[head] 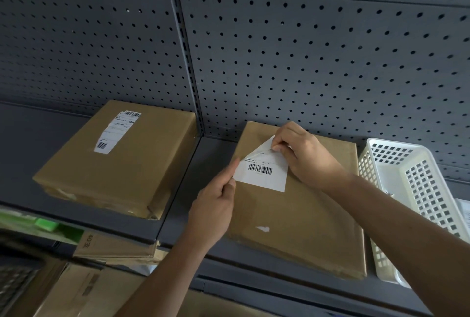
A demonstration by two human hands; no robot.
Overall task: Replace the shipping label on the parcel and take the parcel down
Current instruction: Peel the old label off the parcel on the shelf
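The parcel point(300, 227) lies flat on the shelf point(181, 189), close to its front edge and beside a white basket point(419, 189). The right grip point(302, 156) pinches the label point(264, 176) by its folded-over top corner, and the left grip point(216, 210) pinches its left edge. The label change looks about halfway done. The parcel has not yet been taken down.

Brown parcel point(300, 215), white black-barcoded label point(262, 173), white lattice basket point(417, 189), grey perforated backboard point(305, 49).

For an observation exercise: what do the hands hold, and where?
Right hand pinches the folded top corner of the shipping label; left hand pinches its left edge.
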